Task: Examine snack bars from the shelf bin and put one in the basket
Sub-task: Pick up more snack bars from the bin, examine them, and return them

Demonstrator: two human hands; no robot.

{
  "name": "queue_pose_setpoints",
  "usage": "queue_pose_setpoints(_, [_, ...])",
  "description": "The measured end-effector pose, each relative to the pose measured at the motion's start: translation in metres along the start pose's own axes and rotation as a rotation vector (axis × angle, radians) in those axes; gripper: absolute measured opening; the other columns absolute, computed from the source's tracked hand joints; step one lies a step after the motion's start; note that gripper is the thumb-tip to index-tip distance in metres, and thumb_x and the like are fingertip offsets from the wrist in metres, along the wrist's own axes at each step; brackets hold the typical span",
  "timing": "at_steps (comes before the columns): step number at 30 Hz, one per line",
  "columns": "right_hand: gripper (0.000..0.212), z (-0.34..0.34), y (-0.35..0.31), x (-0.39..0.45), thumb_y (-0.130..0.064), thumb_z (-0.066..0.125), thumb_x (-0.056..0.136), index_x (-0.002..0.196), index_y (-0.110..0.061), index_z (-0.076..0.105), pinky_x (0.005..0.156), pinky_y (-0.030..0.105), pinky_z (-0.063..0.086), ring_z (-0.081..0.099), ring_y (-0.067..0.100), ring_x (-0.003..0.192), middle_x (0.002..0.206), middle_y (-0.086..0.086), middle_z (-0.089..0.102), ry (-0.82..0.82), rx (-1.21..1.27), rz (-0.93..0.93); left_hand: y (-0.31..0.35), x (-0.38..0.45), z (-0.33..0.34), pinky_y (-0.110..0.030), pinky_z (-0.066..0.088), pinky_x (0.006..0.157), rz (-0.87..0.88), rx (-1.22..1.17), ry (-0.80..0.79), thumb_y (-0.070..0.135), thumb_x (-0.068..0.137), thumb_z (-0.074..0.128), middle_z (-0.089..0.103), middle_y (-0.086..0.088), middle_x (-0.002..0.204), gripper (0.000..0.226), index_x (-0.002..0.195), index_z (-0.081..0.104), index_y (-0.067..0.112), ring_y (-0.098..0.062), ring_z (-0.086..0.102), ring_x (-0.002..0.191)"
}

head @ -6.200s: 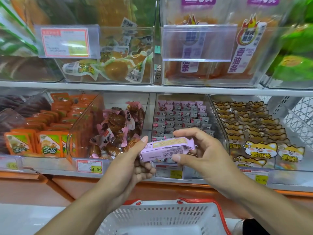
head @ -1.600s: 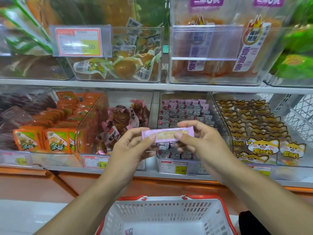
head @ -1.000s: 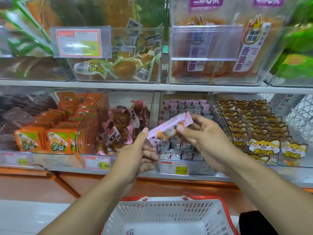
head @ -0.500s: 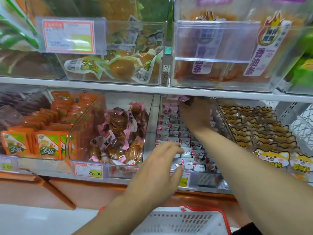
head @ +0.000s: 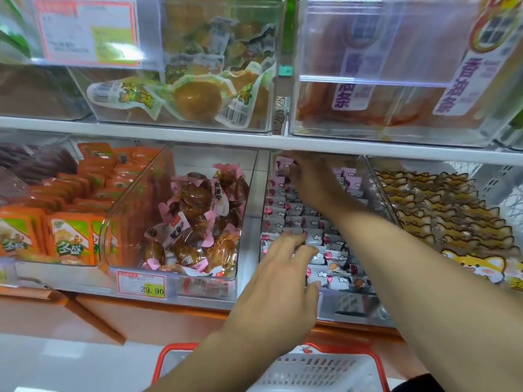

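The clear shelf bin (head: 352,305) on the lower shelf holds rows of small pink-and-white snack bars (head: 336,246). My right hand (head: 310,179) reaches to the bin's far back, just under the upper shelf, and holds a pink snack bar (head: 282,163) at its fingertips; the grip lies in shadow. My left hand (head: 283,270) hovers over the front rows with its fingers straight and spread, the tips touching the bars. The white basket (head: 325,372) with a red rim sits below my arms, mostly cut off by the frame's bottom edge.
Left of the bin stands a bin of pink-wrapped brown snacks (head: 195,222), then orange packets (head: 70,239). A bin of cat-print packs (head: 452,210) is on the right. The upper shelf edge (head: 198,138) hangs low over the bin's back. A 29.90 price tag (head: 141,285) faces me.
Earlier both hands turned one pink bar over in front of the shelf. My right hand has carried it to the bin's back, and my left hand has let go and moved onto the front rows.
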State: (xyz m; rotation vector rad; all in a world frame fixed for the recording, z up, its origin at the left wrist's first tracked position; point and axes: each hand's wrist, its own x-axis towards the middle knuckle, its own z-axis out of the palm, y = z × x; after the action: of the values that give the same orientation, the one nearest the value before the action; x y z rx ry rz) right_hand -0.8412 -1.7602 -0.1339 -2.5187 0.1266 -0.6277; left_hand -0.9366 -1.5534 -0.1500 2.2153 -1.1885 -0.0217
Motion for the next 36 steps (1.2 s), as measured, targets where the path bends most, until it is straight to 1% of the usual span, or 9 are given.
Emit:
queue_pose_setpoints(3, [0.054, 0.005, 0.003, -0.001, 0.006, 0.051, 0.096, 0.147, -0.011, 0.046, 0.098, 0.045, 0.050, 0.058, 0.030, 0.120, 0.132, 0.016, 0.061, -0.037, -0.140, 0.008, 0.002, -0.003, -0.001, -0.018, 0.008, 0.115, -0.002, 0.018, -0.011, 0.038, 0.099, 0.053, 0.024, 0.017, 0.155, 0.047, 0.144, 0.039, 0.030, -0.004, 0.010, 0.149])
queue_pose_setpoints(11, [0.045, 0.007, 0.014, 0.009, 0.004, 0.058, 0.092, 0.135, -0.010, 0.061, 0.106, 0.045, 0.048, 0.059, 0.029, 0.121, 0.131, 0.013, 0.065, -0.029, -0.322, 0.142, 0.001, -0.009, -0.004, -0.011, -0.006, 0.105, 0.034, 0.016, -0.028, 0.040, 0.099, 0.053, 0.019, 0.019, 0.159, 0.051, 0.147, 0.037, 0.032, 0.000, -0.004, 0.150])
queue_pose_setpoints(16, [0.020, 0.007, 0.005, 0.018, 0.006, 0.056, 0.089, 0.097, -0.006, 0.070, 0.084, 0.039, 0.057, 0.065, 0.026, 0.089, 0.092, 0.009, 0.069, -0.025, -0.358, 0.236, -0.001, -0.011, -0.013, -0.011, -0.001, 0.106, 0.043, -0.011, -0.008, 0.042, 0.098, 0.054, 0.018, 0.023, 0.157, 0.050, 0.144, 0.037, 0.037, 0.005, -0.001, 0.148])
queue_pose_setpoints(23, [0.020, 0.002, -0.005, 0.021, -0.016, 0.050, 0.102, 0.093, -0.015, 0.068, 0.063, 0.019, 0.040, 0.066, 0.021, 0.096, 0.091, -0.002, 0.068, 0.100, -0.404, 0.279, -0.007, -0.016, -0.032, 0.011, -0.001, 0.093, 0.078, -0.053, 0.040, 0.039, 0.096, 0.060, 0.032, 0.026, 0.146, 0.038, 0.133, 0.053, 0.035, 0.019, 0.009, 0.133])
queue_pose_setpoints(26, [0.028, -0.008, -0.008, 0.014, -0.013, 0.043, 0.104, 0.116, -0.003, 0.066, 0.088, 0.036, 0.045, 0.062, 0.036, 0.112, 0.114, 0.019, 0.068, 0.046, -0.398, 0.299, -0.006, -0.015, -0.039, 0.010, 0.004, 0.096, 0.066, -0.073, 0.110, 0.034, 0.094, 0.063, 0.045, 0.022, 0.140, 0.030, 0.124, 0.061, 0.032, 0.014, 0.025, 0.131])
queue_pose_setpoints(29, [0.022, -0.018, -0.024, -0.003, -0.007, 0.059, 0.097, 0.118, -0.004, 0.064, 0.091, 0.015, 0.043, 0.064, 0.021, 0.105, 0.108, 0.001, 0.067, 0.402, 0.034, 0.384, -0.002, -0.015, -0.041, 0.006, 0.017, 0.098, 0.011, -0.141, 0.168, 0.032, 0.093, 0.067, 0.052, 0.027, 0.126, 0.024, 0.116, 0.063, 0.035, 0.016, 0.036, 0.119])
queue_pose_setpoints(31, [0.025, -0.028, -0.041, -0.020, -0.006, 0.064, 0.094, 0.119, -0.009, 0.062, 0.097, 0.020, 0.049, 0.065, 0.015, 0.105, 0.114, -0.003, 0.068, 0.670, 0.463, 0.508, 0.001, -0.015, -0.043, -0.002, 0.035, 0.096, -0.123, -0.322, 0.209, 0.028, 0.092, 0.069, 0.059, 0.028, 0.115, 0.020, 0.108, 0.063, 0.039, 0.013, 0.049, 0.111])
queue_pose_setpoints(33, [0.014, -0.038, -0.061, -0.042, -0.007, 0.061, 0.097, 0.109, -0.011, 0.064, 0.087, 0.035, 0.058, 0.068, 0.021, 0.098, 0.114, 0.005, 0.070, 0.658, 0.724, 0.657, 0.001, -0.012, -0.049, -0.016, 0.053, 0.086, -0.324, -0.607, 0.249, 0.022, 0.091, 0.070, 0.069, 0.017, 0.104, 0.019, 0.103, 0.064, 0.035, 0.004, 0.063, 0.097])
queue_pose_setpoints(36, [0.012, -0.050, -0.089, -0.081, 0.001, 0.055, 0.099, 0.104, -0.003, 0.065, 0.076, 0.027, 0.061, 0.071, 0.020, 0.091, 0.103, 0.009, 0.074, 0.490, 1.132, 0.738, -0.006, -0.009, -0.063, -0.022, 0.059, 0.063, -0.552, -0.886, 0.313, 0.030, 0.095, 0.067, 0.074, 0.008, 0.095, 0.019, 0.113, 0.062, 0.030, -0.008, 0.073, 0.082])
